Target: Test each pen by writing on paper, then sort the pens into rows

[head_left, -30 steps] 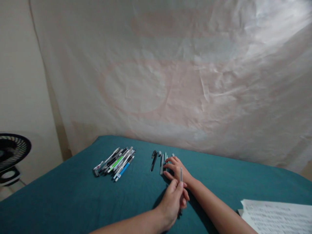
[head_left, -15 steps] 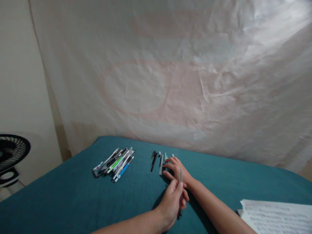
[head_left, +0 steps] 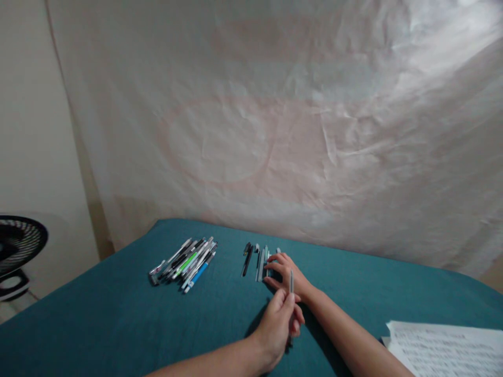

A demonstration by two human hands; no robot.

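Note:
My left hand (head_left: 275,319) is closed around a slim pen (head_left: 291,283), which looks clear or grey and points upward from the fist. Just beyond it, my right hand (head_left: 286,272) rests low over the cloth with its fingers apart and slightly bent. Its fingertips are at a row of slim clear or grey pen parts (head_left: 261,266), partly hidden by the hand. Left of these lie a black pen piece (head_left: 247,261) and several small caps (head_left: 257,247).
A loose pile of pens (head_left: 190,264), one green and one blue among them, lies left on the teal cloth (head_left: 118,314). Written sheets (head_left: 448,345) lie at the right front. A black fan (head_left: 21,246) stands beyond the left edge. A pale sheet (head_left: 275,131) hangs behind.
The slim pen parts by my right fingertips have shifted slightly and now lie closer together. My right fingers have moved a little; my left hand still holds the pen in place.

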